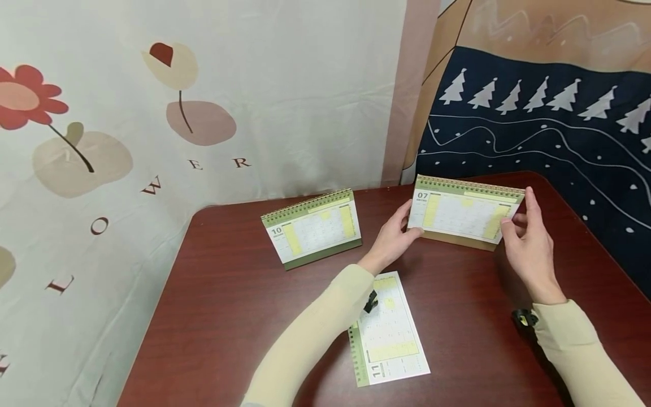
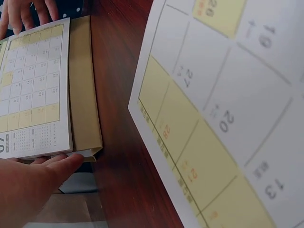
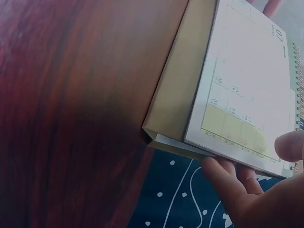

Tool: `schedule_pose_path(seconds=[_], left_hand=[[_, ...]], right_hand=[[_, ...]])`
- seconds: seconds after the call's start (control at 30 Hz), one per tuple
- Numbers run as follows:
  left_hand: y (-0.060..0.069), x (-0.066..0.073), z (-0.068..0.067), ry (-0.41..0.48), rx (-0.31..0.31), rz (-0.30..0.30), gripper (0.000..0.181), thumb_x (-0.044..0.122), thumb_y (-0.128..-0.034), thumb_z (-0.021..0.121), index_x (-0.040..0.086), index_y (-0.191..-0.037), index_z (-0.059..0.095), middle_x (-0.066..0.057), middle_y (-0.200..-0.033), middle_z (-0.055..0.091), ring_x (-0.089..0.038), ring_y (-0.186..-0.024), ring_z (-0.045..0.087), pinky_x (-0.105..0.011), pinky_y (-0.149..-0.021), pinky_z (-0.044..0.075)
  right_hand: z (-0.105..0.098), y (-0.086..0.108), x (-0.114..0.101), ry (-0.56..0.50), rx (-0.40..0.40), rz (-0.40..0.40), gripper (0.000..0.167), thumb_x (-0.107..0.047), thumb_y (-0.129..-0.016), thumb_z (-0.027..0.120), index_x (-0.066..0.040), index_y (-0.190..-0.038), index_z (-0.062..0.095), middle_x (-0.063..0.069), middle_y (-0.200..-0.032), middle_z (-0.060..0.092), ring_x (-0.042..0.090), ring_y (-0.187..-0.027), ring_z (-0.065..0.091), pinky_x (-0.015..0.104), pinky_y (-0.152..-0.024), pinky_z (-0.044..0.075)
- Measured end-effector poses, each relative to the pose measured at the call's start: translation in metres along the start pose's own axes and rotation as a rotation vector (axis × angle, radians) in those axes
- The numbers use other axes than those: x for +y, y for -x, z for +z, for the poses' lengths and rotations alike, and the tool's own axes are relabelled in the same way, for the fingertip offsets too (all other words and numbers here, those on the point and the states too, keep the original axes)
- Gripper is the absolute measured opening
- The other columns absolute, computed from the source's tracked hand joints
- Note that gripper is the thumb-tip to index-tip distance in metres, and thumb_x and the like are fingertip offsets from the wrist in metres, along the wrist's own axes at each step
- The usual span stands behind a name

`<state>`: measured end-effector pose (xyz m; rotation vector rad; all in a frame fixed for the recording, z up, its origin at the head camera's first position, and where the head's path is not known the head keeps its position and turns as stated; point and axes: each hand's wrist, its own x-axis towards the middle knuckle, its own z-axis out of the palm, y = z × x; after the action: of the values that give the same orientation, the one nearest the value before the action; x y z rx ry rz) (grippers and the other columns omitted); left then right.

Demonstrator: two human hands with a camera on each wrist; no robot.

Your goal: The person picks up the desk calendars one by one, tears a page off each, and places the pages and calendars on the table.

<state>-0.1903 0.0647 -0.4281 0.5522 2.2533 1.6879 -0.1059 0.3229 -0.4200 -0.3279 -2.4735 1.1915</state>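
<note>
A desk calendar point(image 1: 463, 212) showing page 07, with a green spiral-bound top and a tan stand, is at the back right of the table. My left hand point(image 1: 393, 237) holds its left end, thumb at the front lower corner and fingers at the side edge. At the other end, my right hand point(image 1: 531, 249) grips the side, its thumb over the front page. The right wrist view shows that thumb in front of the calendar point(image 3: 237, 95) and the other fingers behind the edge. In the left wrist view, my left fingers touch the calendar's point(image 2: 35, 85) near end.
A second desk calendar point(image 1: 317, 229), page 10 with a green base, stands to the left. A loose calendar sheet point(image 1: 391, 333) marked 11 lies in front, partly under my left forearm. Printed cloths point(image 1: 305, 85) hang behind the dark red-brown table point(image 1: 218, 316).
</note>
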Motion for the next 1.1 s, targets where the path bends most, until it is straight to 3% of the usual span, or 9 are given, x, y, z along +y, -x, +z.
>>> schedule_pose_path(seconds=[0.07, 0.33, 0.57, 0.7, 0.93, 1.1], left_hand=[[0.0, 0.0, 0.0, 0.006, -0.006, -0.005, 0.074, 0.015, -0.0988, 0.063, 0.015, -0.165, 0.028, -0.005, -0.162, 0.042, -0.02, -0.145, 0.044, -0.04, -0.114, 0.042], [0.004, 0.0, -0.002, -0.017, -0.012, -0.033, 0.076, 0.02, -0.0981, 0.064, 0.021, -0.165, 0.028, -0.006, -0.166, 0.034, -0.025, -0.147, 0.042, -0.04, -0.116, 0.04], [0.005, 0.003, -0.002, -0.035, 0.019, -0.025, 0.077, 0.02, -0.0965, 0.065, 0.024, -0.165, 0.03, -0.003, -0.163, 0.037, -0.02, -0.147, 0.041, -0.035, -0.117, 0.037], [0.007, 0.007, -0.002, -0.046, 0.017, 0.014, 0.076, 0.018, -0.0965, 0.064, 0.022, -0.165, 0.031, -0.003, -0.158, 0.042, -0.018, -0.143, 0.046, -0.034, -0.116, 0.039], [0.012, 0.011, -0.006, -0.132, 0.043, 0.097, 0.072, 0.018, -0.0963, 0.061, 0.02, -0.163, 0.035, -0.002, -0.151, 0.049, -0.012, -0.124, 0.053, -0.04, -0.109, 0.046], [0.02, 0.01, -0.012, -0.16, 0.056, 0.139, 0.07, 0.014, -0.097, 0.061, 0.019, -0.162, 0.036, -0.003, -0.15, 0.05, -0.009, -0.117, 0.054, -0.027, -0.1, 0.05]], right_hand=[[0.001, -0.001, 0.001, 0.01, 0.017, -0.017, 0.074, -0.023, -0.107, 0.049, -0.031, -0.168, 0.008, 0.028, -0.131, 0.055, -0.01, -0.092, 0.045, 0.005, -0.074, 0.037], [0.003, 0.0, 0.0, 0.066, 0.043, -0.019, 0.082, -0.012, -0.104, 0.057, -0.031, -0.168, 0.008, 0.028, -0.121, 0.057, 0.001, -0.091, 0.045, 0.003, -0.07, 0.036], [0.001, 0.0, -0.004, 0.083, 0.041, -0.007, 0.083, -0.012, -0.104, 0.058, -0.033, -0.168, 0.009, 0.027, -0.12, 0.058, 0.002, -0.09, 0.045, 0.004, -0.069, 0.036], [-0.004, 0.0, -0.005, 0.08, 0.039, 0.0, 0.083, -0.013, -0.104, 0.058, -0.033, -0.168, 0.009, 0.026, -0.122, 0.056, -0.003, -0.088, 0.044, 0.003, -0.071, 0.035], [-0.015, 0.003, -0.008, 0.06, -0.036, 0.008, 0.083, -0.016, -0.104, 0.057, -0.032, -0.168, 0.006, 0.024, -0.124, 0.051, -0.005, -0.088, 0.044, 0.001, -0.069, 0.037], [-0.019, 0.007, -0.014, 0.031, -0.1, -0.005, 0.084, -0.014, -0.104, 0.057, -0.032, -0.167, 0.004, 0.024, -0.124, 0.052, -0.004, -0.087, 0.047, 0.004, -0.065, 0.044]])
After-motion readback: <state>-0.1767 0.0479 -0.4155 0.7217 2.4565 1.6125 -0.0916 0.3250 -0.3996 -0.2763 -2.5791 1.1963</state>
